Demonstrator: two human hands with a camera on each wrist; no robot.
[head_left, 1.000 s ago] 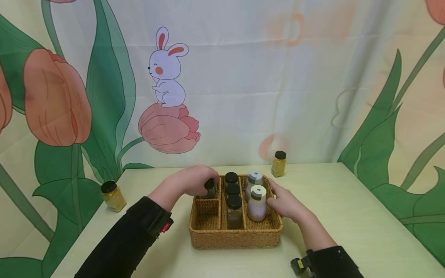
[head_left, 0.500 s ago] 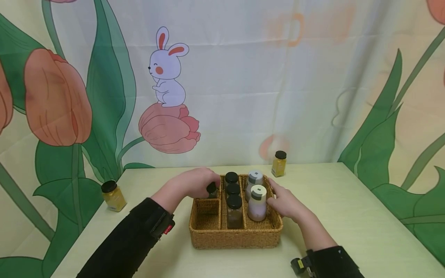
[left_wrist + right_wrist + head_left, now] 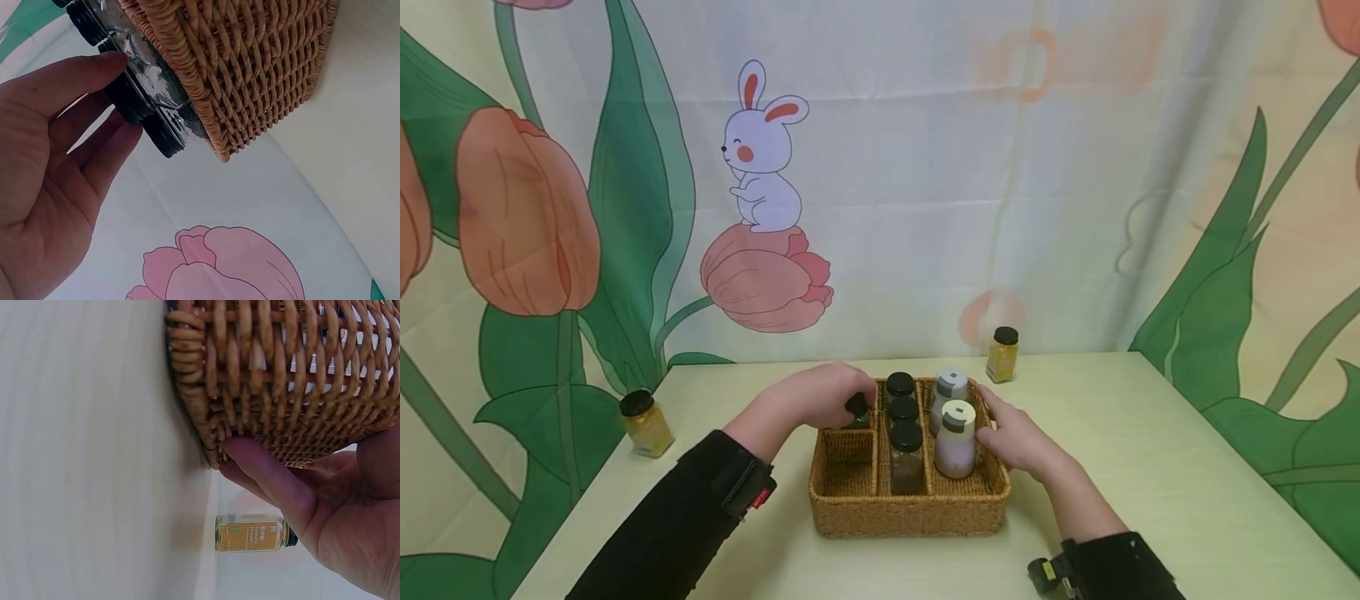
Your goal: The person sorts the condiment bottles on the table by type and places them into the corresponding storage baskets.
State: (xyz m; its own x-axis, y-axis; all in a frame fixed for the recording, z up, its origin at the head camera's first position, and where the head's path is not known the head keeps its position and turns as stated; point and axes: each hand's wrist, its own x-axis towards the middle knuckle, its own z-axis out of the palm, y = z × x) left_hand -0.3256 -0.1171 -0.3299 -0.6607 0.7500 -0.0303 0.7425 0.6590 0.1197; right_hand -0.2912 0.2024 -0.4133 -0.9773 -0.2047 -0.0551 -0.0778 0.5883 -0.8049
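Observation:
A wicker basket [image 3: 910, 515] with compartments stands on the table. My left hand [image 3: 823, 396] reaches into its back-left compartment and pinches the black lid of a glass spice jar [image 3: 128, 94]; another black-lidded jar [image 3: 164, 132] sits right beside it in the left wrist view. The held jar's lower part is hidden behind the basket wall. On the basket's right side, my right hand [image 3: 1018, 433] grips the wall, thumb over the rim and fingers against the outside. Several black-lidded jars [image 3: 907, 467] line the middle compartment. Two white-capped shakers [image 3: 955, 450] occupy the right one.
A yellow spice jar [image 3: 648, 427] with a black lid stands near the table's left edge. A second yellow jar, labelled turmeric powder [image 3: 250, 536], is behind the basket to the right. A printed curtain [image 3: 895, 208] hangs behind the table [image 3: 1150, 450].
My left hand has shifted slightly right and down with the spice jar, then stayed almost still. The right hand and basket have kept their places.

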